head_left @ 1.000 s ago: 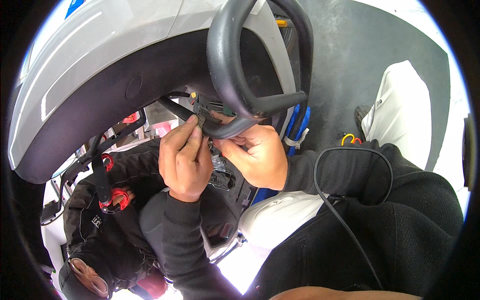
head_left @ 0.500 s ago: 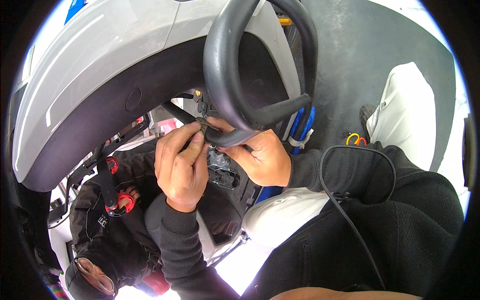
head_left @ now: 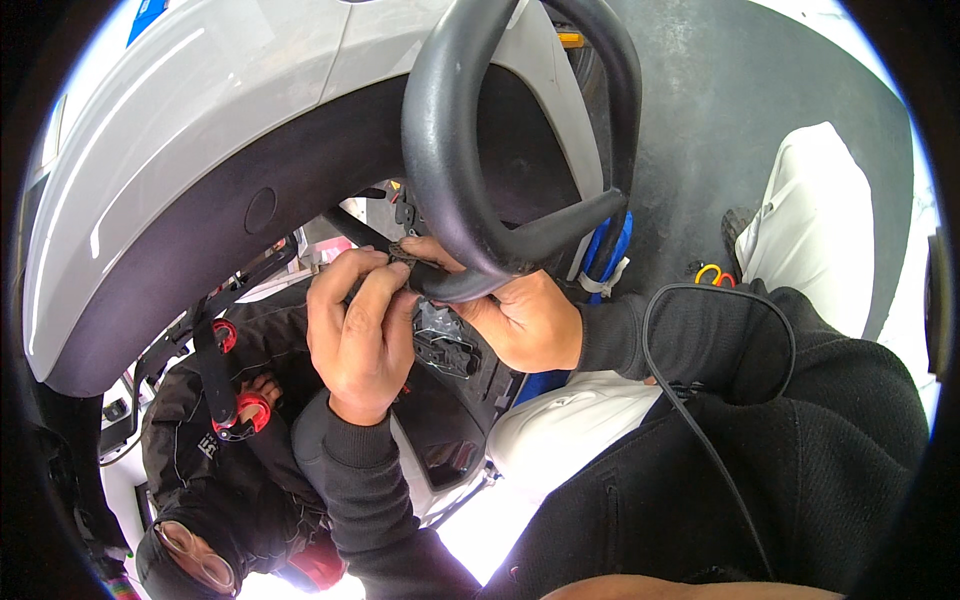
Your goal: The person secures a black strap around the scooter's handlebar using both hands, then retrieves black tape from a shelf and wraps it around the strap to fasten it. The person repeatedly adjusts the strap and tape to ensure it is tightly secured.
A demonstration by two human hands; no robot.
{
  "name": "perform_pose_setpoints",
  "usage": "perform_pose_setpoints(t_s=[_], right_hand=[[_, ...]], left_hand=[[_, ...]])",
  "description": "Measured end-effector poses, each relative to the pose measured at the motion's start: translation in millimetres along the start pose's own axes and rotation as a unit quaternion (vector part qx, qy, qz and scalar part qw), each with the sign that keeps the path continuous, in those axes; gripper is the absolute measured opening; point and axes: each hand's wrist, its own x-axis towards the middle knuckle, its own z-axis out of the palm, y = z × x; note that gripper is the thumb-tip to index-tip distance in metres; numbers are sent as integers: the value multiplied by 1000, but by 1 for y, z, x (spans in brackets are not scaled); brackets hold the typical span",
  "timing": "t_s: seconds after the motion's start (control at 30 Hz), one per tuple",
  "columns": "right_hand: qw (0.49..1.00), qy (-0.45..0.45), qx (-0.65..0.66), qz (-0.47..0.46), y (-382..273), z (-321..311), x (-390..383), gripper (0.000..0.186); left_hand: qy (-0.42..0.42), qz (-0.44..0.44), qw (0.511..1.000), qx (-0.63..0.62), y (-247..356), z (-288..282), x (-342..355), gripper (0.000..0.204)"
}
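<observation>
A thick black bent tube frame (head_left: 432, 150) hangs in front of me, with its lower end between my hands. My right hand (head_left: 532, 322) is closed around that lower end from the right, fingers partly hidden behind the tube. Bent fingers of my left hand (head_left: 360, 325) pinch at the left tip of the tube, where a small dark, flat piece with holes (head_left: 402, 254) shows. Most of that small piece is covered by my fingertips, so its kind is unclear. It touches or lies very close to the tube end.
A grey-white curved body panel (head_left: 200, 100) with a dark lower trim (head_left: 210, 225) arches over the left. Below left crouches another person in a black jacket (head_left: 180, 440), a hand near a red ring (head_left: 254, 412). Yellow-handled scissors (head_left: 709, 272) lie right. A plastic-wrapped black part (head_left: 445, 345) is below my hands.
My left fingers have shifted slightly and bent more around the tube's tip. The small holed piece has turned flatter. The lower end of the tube has moved slightly.
</observation>
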Motion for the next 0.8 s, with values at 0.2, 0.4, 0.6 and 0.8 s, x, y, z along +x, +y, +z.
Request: perform_pose_setpoints(t_s=[0.2, 0.4, 0.6, 0.8], right_hand=[[999, -24, -19, -34, 5, -3, 6, 48], [998, -24, 1, -50, 8, -1, 8, 50], [999, -30, 32, -26, 13, 0, 6, 50], [1000, 5, 4, -16, 7, 2, 2, 47]], left_hand=[[1, 12, 1000, -5, -4, -4, 0, 39], [38, -32, 998, -39, -1, 2, -3, 39], [38, -81, 994, -56, 0, 6, -8, 44], [37, -12, 998, -47, -5, 6, -8, 42]])
